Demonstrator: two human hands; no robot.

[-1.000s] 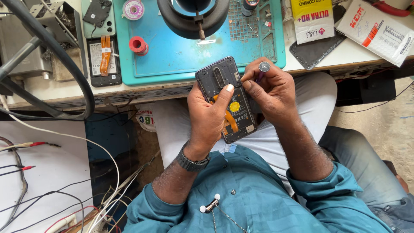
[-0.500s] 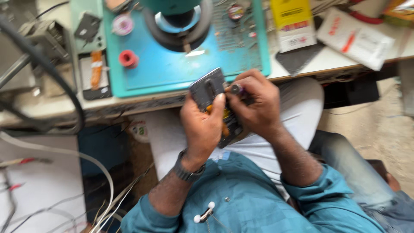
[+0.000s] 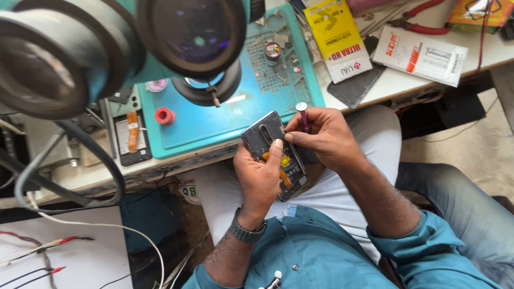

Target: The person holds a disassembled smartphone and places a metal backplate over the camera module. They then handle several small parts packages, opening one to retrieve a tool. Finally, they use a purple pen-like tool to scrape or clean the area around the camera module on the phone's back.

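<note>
An opened phone with its back cover off is held above the person's lap, just in front of the near edge of the workbench. Its grey inner frame faces up, with an orange flex strip and a yellow patch showing near the middle. The left hand grips the phone from below and along its left side, fingers wrapped shut around the body, the thumb lying across the face with its tip near the upper part. The right hand sits at the phone's right edge, its fingers pinched closed around a small screwdriver with a purple shaft and a pale round cap; the tool stands roughly upright, and its tip is hidden behind the fingers. A dark watch circles the left wrist.

Just beyond the phone lies a teal repair mat on the bench, carrying a small red roll and tiny parts. Left of the mat rests another dismantled phone with an orange strip. A microscope looms large and blurred over the upper left. To the right lie a yellow packet, a white packet and red-handled pliers.
</note>
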